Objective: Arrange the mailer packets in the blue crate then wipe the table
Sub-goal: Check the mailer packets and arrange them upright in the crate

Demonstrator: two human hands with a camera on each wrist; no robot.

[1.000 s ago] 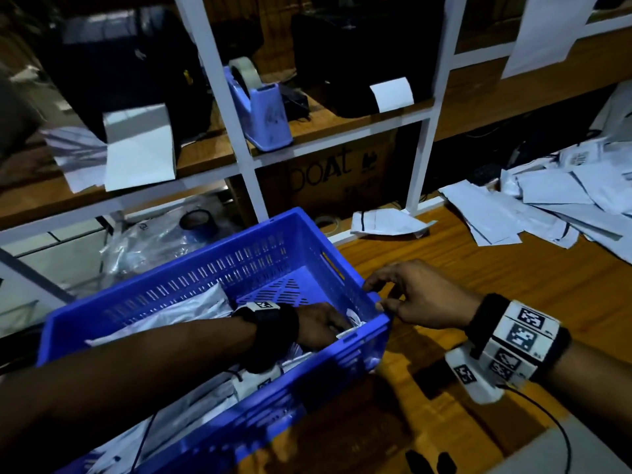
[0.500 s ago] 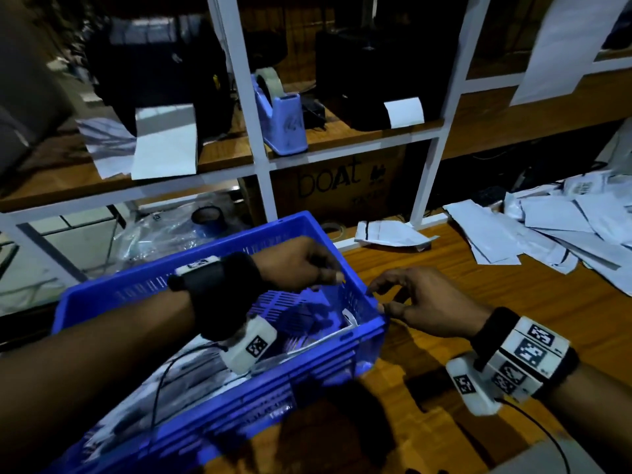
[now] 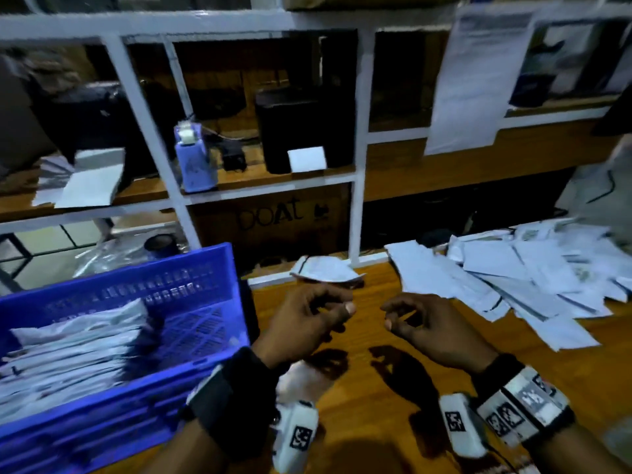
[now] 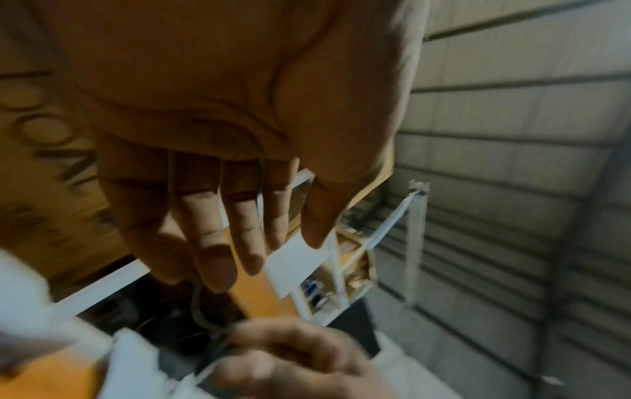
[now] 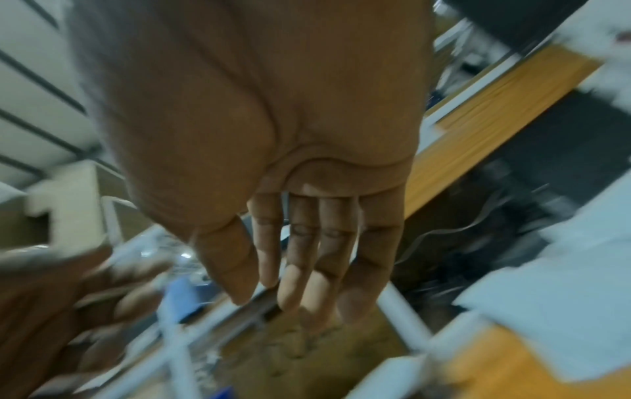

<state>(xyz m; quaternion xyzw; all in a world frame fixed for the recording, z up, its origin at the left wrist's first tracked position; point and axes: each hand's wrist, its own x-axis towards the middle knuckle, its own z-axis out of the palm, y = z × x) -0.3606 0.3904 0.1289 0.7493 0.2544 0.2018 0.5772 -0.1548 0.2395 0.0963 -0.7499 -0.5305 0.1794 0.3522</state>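
Fingers of both hands loosely curled, empty, above the surface. Packets at right edge: light, floppy, slick; best pinched at a flat edge.

dim room; white-framed wooden shelving behind table

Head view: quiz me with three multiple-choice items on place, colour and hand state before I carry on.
1. Where does the crate sit relative to the hands?
A. to their left
B. to their right
C. on the shelf

2. What colour is the crate?
A. green
B. blue
C. red

3. What do the left hand and right hand hold?
A. one packet each
B. a cloth between them
C. nothing

Answers:
1 A: it stands at the table's left end.
2 B: its slotted walls are blue.
3 C: both hover loosely curled over bare wood; loose packets lie to the right.
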